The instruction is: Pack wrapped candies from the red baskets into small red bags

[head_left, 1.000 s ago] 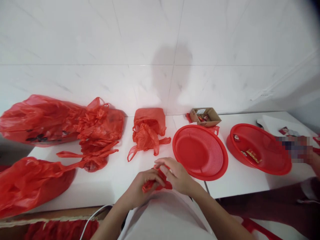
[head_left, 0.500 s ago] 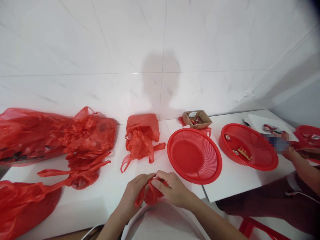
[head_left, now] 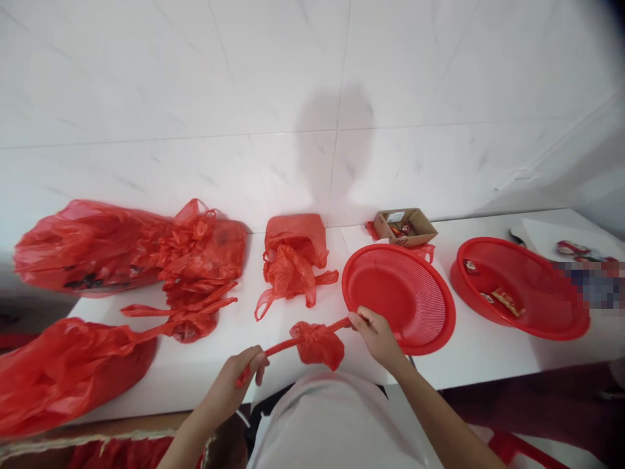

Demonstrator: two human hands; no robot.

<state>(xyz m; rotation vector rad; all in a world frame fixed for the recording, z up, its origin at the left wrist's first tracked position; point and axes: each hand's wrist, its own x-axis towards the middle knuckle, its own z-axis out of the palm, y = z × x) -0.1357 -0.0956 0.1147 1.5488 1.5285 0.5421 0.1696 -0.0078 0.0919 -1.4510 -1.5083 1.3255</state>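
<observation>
A small red plastic bag [head_left: 319, 345] is stretched between my hands above the table's front edge, its middle bunched around a knot. My left hand [head_left: 247, 368] is closed around one twisted handle of it. Pinched in my right hand [head_left: 374, 332] is the other handle, pulled out to the right. What the bag holds is hidden. Just behind my right hand stands a red plastic basket [head_left: 374, 293] with mesh sides. Beyond the bag, a pile of flat red bags [head_left: 293, 260] with loose handles lies on the white table [head_left: 224, 365].
Large stuffed red bags [head_left: 97, 247] and another full bag [head_left: 63, 378] take up the left side. A small cardboard box [head_left: 407, 229] with wrapped pieces stands by the wall. At right, a second red basket [head_left: 532, 286] holds a few packets. An open carton [head_left: 137, 449] sits below the table edge.
My hands were together at the bag; now they have moved apart, drawing its handles out sideways and tightening the knot. The view has shifted, showing the carton below.
</observation>
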